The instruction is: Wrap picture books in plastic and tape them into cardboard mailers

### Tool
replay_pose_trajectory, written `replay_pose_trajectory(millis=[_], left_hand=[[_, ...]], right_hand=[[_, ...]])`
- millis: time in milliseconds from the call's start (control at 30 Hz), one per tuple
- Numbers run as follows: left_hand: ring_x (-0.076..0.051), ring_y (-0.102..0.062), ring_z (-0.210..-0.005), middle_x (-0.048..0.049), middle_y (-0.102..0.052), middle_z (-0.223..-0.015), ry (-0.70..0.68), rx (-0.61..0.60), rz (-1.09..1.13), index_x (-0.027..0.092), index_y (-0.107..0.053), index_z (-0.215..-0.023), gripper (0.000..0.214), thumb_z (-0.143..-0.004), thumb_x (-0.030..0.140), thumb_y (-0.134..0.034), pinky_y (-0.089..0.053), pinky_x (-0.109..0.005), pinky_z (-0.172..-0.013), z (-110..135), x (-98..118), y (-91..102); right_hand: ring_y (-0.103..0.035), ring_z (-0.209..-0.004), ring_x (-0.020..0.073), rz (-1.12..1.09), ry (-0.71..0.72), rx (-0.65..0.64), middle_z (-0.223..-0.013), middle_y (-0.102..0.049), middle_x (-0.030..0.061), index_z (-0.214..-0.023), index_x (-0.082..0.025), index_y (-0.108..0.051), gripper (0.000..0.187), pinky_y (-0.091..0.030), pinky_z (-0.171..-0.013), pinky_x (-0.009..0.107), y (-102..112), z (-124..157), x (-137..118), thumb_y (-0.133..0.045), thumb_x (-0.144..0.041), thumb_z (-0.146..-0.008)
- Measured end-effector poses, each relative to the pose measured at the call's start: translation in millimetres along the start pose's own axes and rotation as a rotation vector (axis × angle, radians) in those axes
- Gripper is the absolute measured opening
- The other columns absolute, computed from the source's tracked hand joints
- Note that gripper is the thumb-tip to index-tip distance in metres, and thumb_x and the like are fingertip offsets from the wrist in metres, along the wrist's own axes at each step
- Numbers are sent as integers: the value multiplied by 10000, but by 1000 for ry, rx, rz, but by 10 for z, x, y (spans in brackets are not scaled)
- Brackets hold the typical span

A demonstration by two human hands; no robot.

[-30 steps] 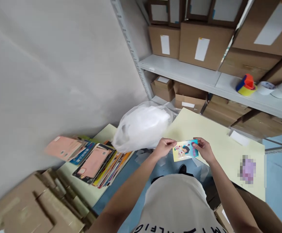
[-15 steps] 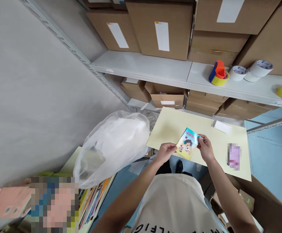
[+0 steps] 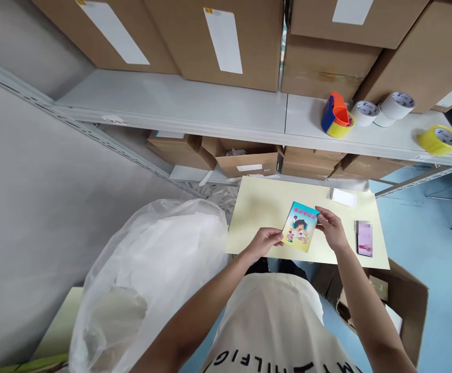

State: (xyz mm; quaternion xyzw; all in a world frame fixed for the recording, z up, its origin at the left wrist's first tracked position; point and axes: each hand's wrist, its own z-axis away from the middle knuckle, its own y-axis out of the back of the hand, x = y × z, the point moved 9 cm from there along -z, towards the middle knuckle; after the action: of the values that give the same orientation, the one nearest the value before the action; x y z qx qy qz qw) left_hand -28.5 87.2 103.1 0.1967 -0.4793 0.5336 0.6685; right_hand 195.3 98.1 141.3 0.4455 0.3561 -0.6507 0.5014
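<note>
A small thin booklet (image 3: 300,229) with a blue-to-yellow cover, reddish lettering and a cartoon figure is held up over the pale yellow tabletop (image 3: 255,207). My left hand (image 3: 264,241) is closed on its lower left edge, thumb on top. At the upper right edge, my right hand (image 3: 332,228) pinches it between thumb and fingers. The cover faces me, slightly tilted. To the right on the tabletop lies a phone (image 3: 365,239) with a pinkish screen, partly blurred out. A small white flat item (image 3: 342,197) rests near the back edge.
A large translucent plastic bag (image 3: 159,259) with white contents stands on my left. Behind the table, a grey shelf (image 3: 179,98) carries cardboard boxes (image 3: 234,41), a tape dispenser (image 3: 337,116) and several tape rolls (image 3: 397,106). An open carton (image 3: 408,311) sits on the floor at right.
My view has shifted, so the shelf looks nearer and the books at lower left are out of sight. Both hands still hold the booklet, its cover now turned more squarely towards me.
</note>
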Motion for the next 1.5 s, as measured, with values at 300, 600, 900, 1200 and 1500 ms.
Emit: replay_pose_trajectory(millis=[300, 600, 900, 1200, 1500], left_hand=[[-184, -695, -700, -69, -738, -826, 19, 23, 75, 138, -668, -1026, 629, -586, 558, -826, -504, -326, -756, -79, -99, -162], [-162, -654, -766, -77, -733, -927, 19, 71, 122, 148, -699, -1117, 661, -632, 588, -788, -501, -324, -786, -201, -185, -277], [-249, -693, -996, -105, -740, -1072, -252, 114, -108, 172, -702, -1104, 544, -770, 601, -661, -526, -343, -885, -64, 258, -340], [-220, -735, -718, -95, -762, -910, -133, 216, 43, 134, -716, -889, 521, -706, 622, -696, -571, -328, -738, -144, 138, -281], [-204, -712, -736, -57, -761, -776, -138, 118, -256, 162, -764, -908, 371, -785, 492, -646, -537, -305, -753, -141, 171, -281]], right_hand=[[-593, -701, 144, 80, 116, -188, -824, -634, 2, -929, -244, -657, 301, -545, -685, 336, 41, -179, -148, -652, -509, -787], [-639, -918, 217, 339, 509, -412, -982, -653, 75, -951, -268, -683, 217, -542, -758, 371, -10, -326, -523, -591, -451, -880], [-608, -680, 179, 445, 402, -369, -783, -670, 41, -863, -217, -681, 333, -520, -628, 333, -152, -457, -653, -625, -543, -827], [-644, -712, 168, 202, 138, -295, -808, -721, 40, -964, -218, -709, 466, -555, -633, 327, 48, -429, -439, -756, -585, -680], [-665, -700, 177, 129, 100, -159, -765, -739, 44, -845, -205, -719, 449, -554, -622, 325, 230, -510, -369, -809, -575, -608]])
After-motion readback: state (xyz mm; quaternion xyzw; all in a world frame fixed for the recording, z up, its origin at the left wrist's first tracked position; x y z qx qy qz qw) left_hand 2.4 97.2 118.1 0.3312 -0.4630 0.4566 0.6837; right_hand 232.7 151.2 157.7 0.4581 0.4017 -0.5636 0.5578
